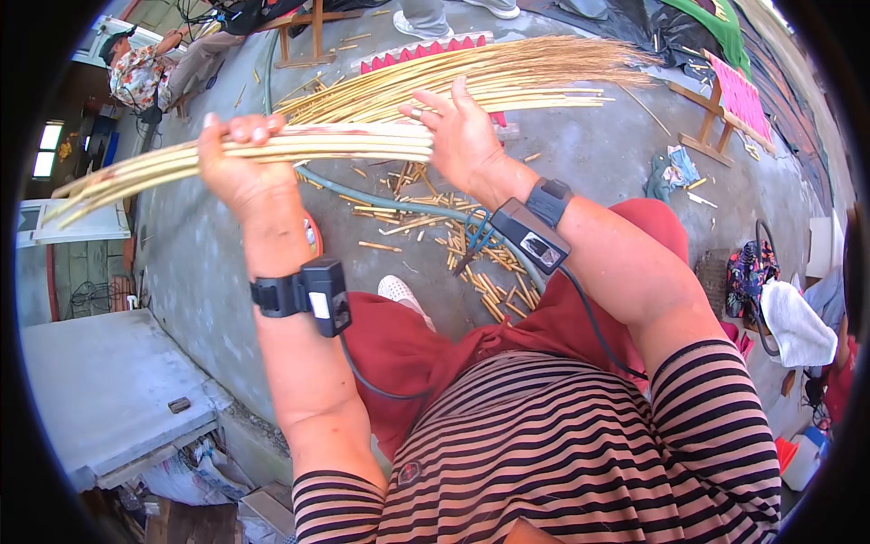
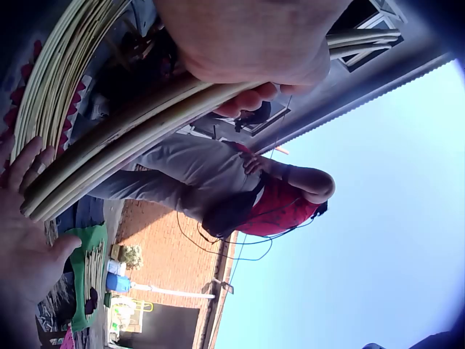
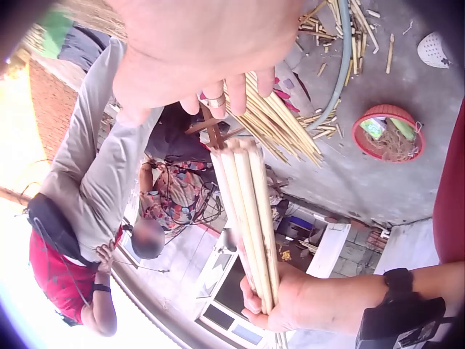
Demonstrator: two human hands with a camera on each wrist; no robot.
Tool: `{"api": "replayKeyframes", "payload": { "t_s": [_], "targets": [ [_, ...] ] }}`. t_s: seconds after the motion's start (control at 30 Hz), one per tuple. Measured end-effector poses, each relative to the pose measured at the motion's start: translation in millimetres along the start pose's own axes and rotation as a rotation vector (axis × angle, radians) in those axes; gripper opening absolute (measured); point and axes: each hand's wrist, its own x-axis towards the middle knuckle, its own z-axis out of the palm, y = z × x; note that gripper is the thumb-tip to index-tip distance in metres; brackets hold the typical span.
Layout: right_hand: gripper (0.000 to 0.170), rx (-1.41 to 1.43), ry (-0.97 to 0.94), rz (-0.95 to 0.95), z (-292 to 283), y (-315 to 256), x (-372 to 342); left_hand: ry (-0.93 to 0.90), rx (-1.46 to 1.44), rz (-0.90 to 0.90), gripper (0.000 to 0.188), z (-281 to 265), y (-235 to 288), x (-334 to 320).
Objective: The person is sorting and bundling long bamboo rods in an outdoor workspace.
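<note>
Bright with daylight in the head view, but bent and black round the edges. Hazy in both wrist views, with glare from the sky [image 2: 385, 225].

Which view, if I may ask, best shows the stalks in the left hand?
The head view: the stalks lie lengthwise there, both ends in frame. In the left wrist view, the left hand hides much of their middle; the right wrist view shows them foreshortened, cut ends nearest.

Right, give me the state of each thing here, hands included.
Held stalks: bundled, off the ground
Left hand: gripping held stalks
Right hand: open, near the stalk ends
Stalk pile: lying down, one end bristly
Cut pieces: scattered on the ground
Hose: lying curved
Red basket: upright, with things inside
</note>
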Motion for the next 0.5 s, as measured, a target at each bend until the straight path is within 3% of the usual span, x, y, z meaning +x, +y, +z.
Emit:
{"api": "replayKeyframes", "payload": {
  "t_s": [0.1, 0.23, 0.33, 0.5],
  "targets": [
    [0.086, 0.155, -0.168, 0.1, 19.7, -2.0, -15.4, -0.074, 0.094, 0.005, 0.025, 29.8, -15.8, -20.7],
    [0.082, 0.186, -0.212, 0.059, 26.7, -8.1, -12.6, -0.12, 0.053, 0.039, 0.026, 31.6, -8.2, -15.7],
    [0.08, 0.162, -0.143, 0.121, 31.4, -9.0, -17.5, -0.096, 0.068, 0.016, 0.025, 28.8, -8.4, -14.4],
    [0.076, -0.102, -0.224, 0.262, 18.7, -12.8, -8.8, -0.14, 0.022, -0.119, 0.025, 10.3, 7.7, 4.3]
  ]
}}
